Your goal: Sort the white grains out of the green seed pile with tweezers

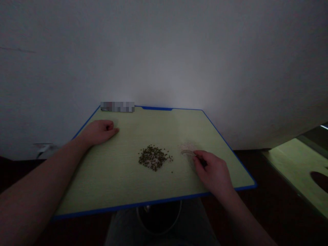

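Green beans (151, 156) mid-frame seem partly parted from grains (189, 146) centre-right, our right hand (214, 169) pinching a strip (188, 152), our left hand (99, 132) curled.

The left hand (99, 132) curls into a loose fist, thumb pointing inward, toward the right hand's side; the left forearm (48, 177) stretches out behind it. Nearer the body, the right hand (214, 167) pinches, fingertips together, right forearm (248, 215) angling back.

One left hand (99, 132), one right hand (214, 170) — two total. One table (120, 186), one bucket (159, 233). One heap of dark seeds (151, 155) — too many to count; one patch of pale grains (188, 146); one pale curved piece (188, 152).
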Action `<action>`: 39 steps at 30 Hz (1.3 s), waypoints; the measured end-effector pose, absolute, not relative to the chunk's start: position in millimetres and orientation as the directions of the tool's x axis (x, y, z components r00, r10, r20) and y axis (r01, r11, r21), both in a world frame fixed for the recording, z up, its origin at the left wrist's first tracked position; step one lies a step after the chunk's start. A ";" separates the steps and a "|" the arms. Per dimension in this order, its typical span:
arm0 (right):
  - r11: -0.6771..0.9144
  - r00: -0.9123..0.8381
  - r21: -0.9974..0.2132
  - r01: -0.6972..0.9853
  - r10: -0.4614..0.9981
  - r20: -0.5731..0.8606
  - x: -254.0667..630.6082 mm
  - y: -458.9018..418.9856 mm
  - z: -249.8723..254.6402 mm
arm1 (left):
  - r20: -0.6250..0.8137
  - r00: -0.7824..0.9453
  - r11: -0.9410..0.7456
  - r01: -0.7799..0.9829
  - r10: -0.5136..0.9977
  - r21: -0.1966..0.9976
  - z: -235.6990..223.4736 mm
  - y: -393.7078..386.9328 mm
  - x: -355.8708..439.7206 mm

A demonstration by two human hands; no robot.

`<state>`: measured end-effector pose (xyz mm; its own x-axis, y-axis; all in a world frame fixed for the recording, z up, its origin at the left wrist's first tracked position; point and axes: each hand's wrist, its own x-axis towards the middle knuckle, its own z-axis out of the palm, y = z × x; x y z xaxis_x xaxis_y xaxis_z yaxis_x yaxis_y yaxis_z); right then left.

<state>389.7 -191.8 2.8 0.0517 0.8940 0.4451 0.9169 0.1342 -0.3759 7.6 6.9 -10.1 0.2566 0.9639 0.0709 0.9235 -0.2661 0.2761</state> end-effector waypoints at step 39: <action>0.216 -0.038 -0.425 0.879 0.920 0.391 365.7 -194.0 5.9 | 0.095 0.252 -0.269 0.921 0.963 0.280 -10.3 12.0 8.3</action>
